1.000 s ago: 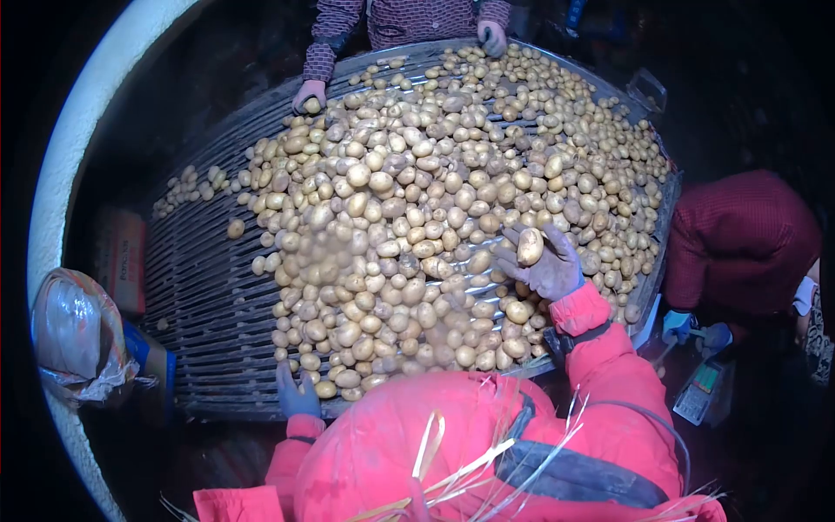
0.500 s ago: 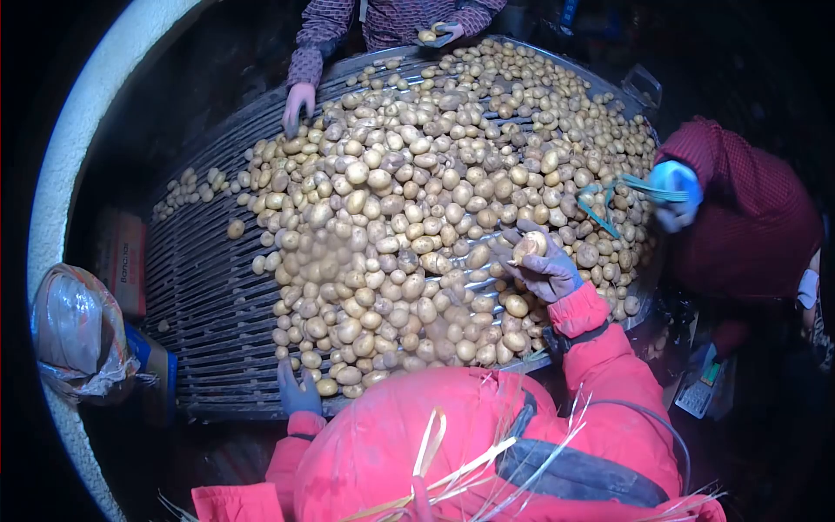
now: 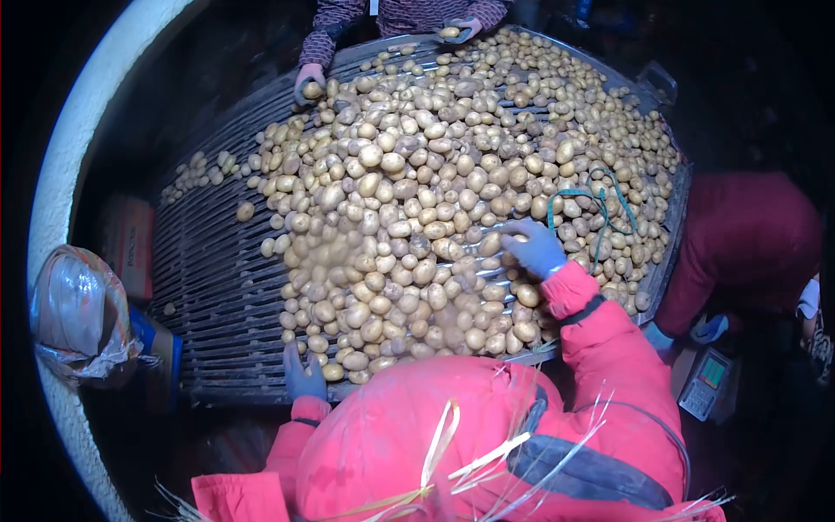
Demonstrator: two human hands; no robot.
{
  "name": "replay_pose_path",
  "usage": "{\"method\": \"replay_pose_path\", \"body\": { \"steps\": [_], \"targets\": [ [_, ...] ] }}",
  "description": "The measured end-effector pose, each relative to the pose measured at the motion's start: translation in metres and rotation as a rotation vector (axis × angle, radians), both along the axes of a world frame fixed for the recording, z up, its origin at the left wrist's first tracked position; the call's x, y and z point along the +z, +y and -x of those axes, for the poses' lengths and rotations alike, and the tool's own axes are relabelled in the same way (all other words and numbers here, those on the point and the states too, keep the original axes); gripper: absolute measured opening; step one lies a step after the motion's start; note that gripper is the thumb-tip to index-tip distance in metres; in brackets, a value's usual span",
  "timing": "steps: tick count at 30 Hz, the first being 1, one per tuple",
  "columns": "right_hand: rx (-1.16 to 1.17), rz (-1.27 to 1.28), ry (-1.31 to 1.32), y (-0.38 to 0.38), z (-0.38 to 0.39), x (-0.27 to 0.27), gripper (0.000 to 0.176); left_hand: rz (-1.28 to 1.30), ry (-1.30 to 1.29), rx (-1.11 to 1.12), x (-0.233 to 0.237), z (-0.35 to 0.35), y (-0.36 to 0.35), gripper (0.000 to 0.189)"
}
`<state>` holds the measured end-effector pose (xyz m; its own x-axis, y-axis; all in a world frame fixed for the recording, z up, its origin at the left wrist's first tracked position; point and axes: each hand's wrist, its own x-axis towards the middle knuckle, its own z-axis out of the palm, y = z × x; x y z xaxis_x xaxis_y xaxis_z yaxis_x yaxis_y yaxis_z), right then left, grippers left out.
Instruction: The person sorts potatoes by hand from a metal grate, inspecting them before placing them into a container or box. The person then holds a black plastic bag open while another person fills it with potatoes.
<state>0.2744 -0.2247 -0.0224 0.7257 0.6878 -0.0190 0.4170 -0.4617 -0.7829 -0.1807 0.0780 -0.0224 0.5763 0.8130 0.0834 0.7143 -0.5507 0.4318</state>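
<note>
A large heap of potatoes [image 3: 409,209] covers much of a dark slatted grading table [image 3: 226,322]. My left hand [image 3: 303,377], in a bluish-grey glove, rests at the near edge with fingers apart, beside potatoes and holding none. My right hand [image 3: 537,250], in a similar glove, is palm down over the heap. Its fingers stretch leftward, reaching a potato [image 3: 490,244] at their tips. The underside of this palm is hidden. To the right of that hand, a thin teal strap [image 3: 600,204] lies looped on the potatoes.
Across the table, a co-worker's gloved hands [image 3: 310,85] hold potatoes. At right, another person in maroon [image 3: 739,235] bends low beside a device with a lit display [image 3: 706,383]. A plastic-lined sack [image 3: 78,304] and a red box [image 3: 130,248] stand left.
My right hand has turned from palm up, with a potato in it, to palm down. The person at right has let go of the strap and bent lower. The co-worker opposite has picked up a potato.
</note>
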Motion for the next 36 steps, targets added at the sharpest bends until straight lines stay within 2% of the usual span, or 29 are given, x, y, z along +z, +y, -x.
{"method": "replay_pose_path", "body": {
  "steps": [1, 2, 4, 5, 6, 8, 9, 10, 13, 16, 17, 22, 24, 26, 28, 32, 33, 34, 36],
  "targets": [
    [0.063, 0.127, -0.022, 0.013, -0.002, 0.002, 0.038, -0.005, 0.006, -0.013, 0.000, 0.000, 0.001, 0.052],
    [0.066, 0.124, -0.019, 0.024, -0.004, -0.008, 0.038, -0.008, 0.009, -0.011, 0.000, 0.001, 0.001, 0.052],
    [0.177, 0.457, -0.197, 0.050, 0.002, -0.005, 0.038, 0.040, -0.001, 0.012, 0.002, -0.001, 0.000, 0.053],
    [0.215, 0.563, -0.171, 0.052, 0.004, -0.001, 0.039, 0.035, 0.000, 0.018, 0.001, -0.001, 0.001, 0.053],
    [0.222, 0.558, -0.172, 0.055, 0.007, 0.007, 0.039, 0.013, 0.007, 0.015, 0.000, -0.001, 0.002, 0.053],
    [0.219, 0.710, -0.210, 0.059, 0.013, 0.013, 0.040, -0.009, 0.020, 0.017, -0.002, 0.003, 0.002, 0.053],
    [0.275, 0.720, -0.204, 0.060, 0.009, 0.016, 0.049, -0.012, 0.020, 0.014, -0.003, 0.002, 0.002, 0.053],
    [0.281, 0.718, -0.206, 0.057, 0.007, 0.021, 0.049, -0.015, 0.022, 0.013, -0.003, 0.002, 0.002, 0.054],
    [0.331, 0.806, 0.015, 0.048, 0.008, 0.033, 0.069, -0.018, 0.025, 0.015, -0.003, 0.003, 0.002, 0.053],
    [0.379, 0.751, 0.048, 0.048, 0.009, 0.028, 0.070, -0.028, 0.019, 0.031, -0.004, 0.003, 0.002, 0.053],
    [0.408, 0.688, -0.050, 0.045, 0.013, 0.028, 0.066, -0.043, 0.023, 0.009, -0.005, 0.004, 0.003, 0.053],
    [0.481, 0.694, -0.095, 0.044, 0.030, 0.030, 0.054, -0.066, 0.052, 0.000, 0.000, 0.003, 0.001, 0.053],
    [0.470, 0.602, -0.278, 0.040, 0.045, 0.023, 0.050, -0.071, 0.047, 0.014, 0.000, 0.003, 0.002, 0.053],
    [0.440, 0.542, -0.294, 0.038, 0.052, 0.012, 0.046, -0.038, 0.042, 0.017, 0.002, 0.001, 0.001, 0.053],
    [0.350, 0.586, -0.263, 0.041, 0.060, 0.011, 0.044, -0.065, 0.028, 0.021, -0.001, 0.002, 0.002, 0.052],
    [0.427, 0.625, -0.265, 0.047, 0.073, 0.036, 0.047, -0.269, 0.091, 0.019, -0.005, -0.006, 0.008, 0.046],
    [0.480, 0.516, -0.220, 0.048, 0.081, 0.039, 0.049, -0.361, 0.030, -0.040, -0.002, -0.017, 0.012, 0.045],
    [0.480, 0.516, -0.219, 0.051, 0.093, 0.037, 0.049, -0.451, -0.035, -0.103, 0.000, -0.032, 0.015, 0.045],
    [0.516, 0.528, -0.227, 0.059, 0.119, 0.027, 0.050, -0.198, -0.168, -0.164, 0.026, -0.081, 0.005, 0.044]
  ]
}}
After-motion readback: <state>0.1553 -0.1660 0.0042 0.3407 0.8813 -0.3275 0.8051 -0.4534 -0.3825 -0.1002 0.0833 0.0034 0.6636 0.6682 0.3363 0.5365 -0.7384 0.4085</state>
